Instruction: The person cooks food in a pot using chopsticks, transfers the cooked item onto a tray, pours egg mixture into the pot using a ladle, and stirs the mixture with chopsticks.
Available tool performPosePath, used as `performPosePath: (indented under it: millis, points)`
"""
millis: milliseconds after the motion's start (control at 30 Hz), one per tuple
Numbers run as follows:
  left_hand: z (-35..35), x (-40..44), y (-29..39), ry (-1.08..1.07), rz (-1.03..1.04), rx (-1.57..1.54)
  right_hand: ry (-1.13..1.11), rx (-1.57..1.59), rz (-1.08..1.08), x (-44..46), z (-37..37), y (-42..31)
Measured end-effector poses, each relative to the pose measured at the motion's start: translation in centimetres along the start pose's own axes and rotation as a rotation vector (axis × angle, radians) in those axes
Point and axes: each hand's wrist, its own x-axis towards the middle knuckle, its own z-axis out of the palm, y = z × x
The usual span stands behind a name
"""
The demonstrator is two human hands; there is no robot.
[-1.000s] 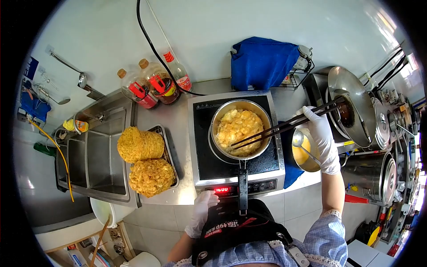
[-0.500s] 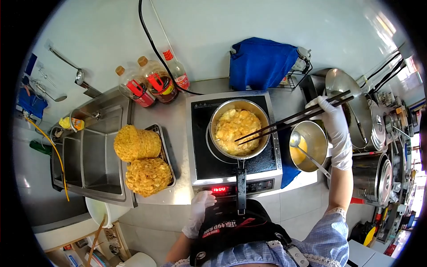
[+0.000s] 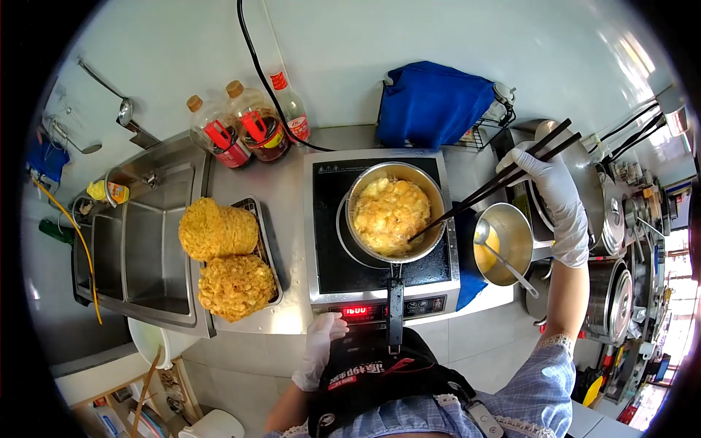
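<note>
My right hand (image 3: 539,169), in a white glove, grips long dark chopsticks (image 3: 482,191). Their tips dip into a steel pot (image 3: 444,230) at the right edge of a golden, bubbling fried mass (image 3: 391,215). The pot sits on an induction cooker (image 3: 328,281) with its black handle toward me. My left hand (image 3: 321,339), also gloved, rests by the cooker's front left corner, fingers extended and holding nothing. Right of the cooker is a steel bowl (image 3: 520,237) with yellow liquid and a ladle (image 3: 511,269).
Golden fried cakes (image 3: 235,286) lie on a rack tray (image 3: 274,255) at left, beside a steel sink (image 3: 157,248). Sauce bottles (image 3: 259,124) stand behind. A blue cloth (image 3: 434,102) hangs over a rack. At right are a wok (image 3: 588,160) and a large pot (image 3: 602,292).
The chopsticks have drawn back toward the pot's right side and stand steeper. My right hand has moved slightly outward. My left hand stays near the cooker's corner.
</note>
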Motion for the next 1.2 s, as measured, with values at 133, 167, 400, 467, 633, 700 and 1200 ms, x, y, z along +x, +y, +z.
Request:
performPosePath:
  millis: [133, 167, 400, 467, 633, 700, 1200]
  points:
    - [0.3, -0.8, 0.8, -0.026, 0.008, -0.006, 0.006, -0.033, -0.033, -0.6, 0.3, -1.6]
    - [0.2, -0.9, 0.8, -0.045, 0.020, -0.024, 0.044, 0.006, -0.052, -0.8, 0.3, -2.1]
    - [0.4, -0.9, 0.8, -0.070, 0.032, -0.031, 0.125, 0.042, -0.093, -1.7, 0.1, -3.1]
    - [0.2, -0.7, 0.6, -0.074, 0.031, -0.029, 0.037, 0.007, -0.071, -1.7, 0.6, -2.9]
    - [0.2, -0.6, 0.8, -0.073, 0.029, -0.010, -0.070, -0.099, 0.020, -1.7, 1.6, -2.6]
    - [0.2, -0.7, 0.8, -0.084, 0.037, -0.004, -0.039, -0.114, 0.006, -1.6, 1.1, -2.0]
    - [-0.1, -0.6, 0.8, -0.133, 0.010, 0.047, -0.007, -0.076, 0.025, -1.6, 1.4, -1.1]
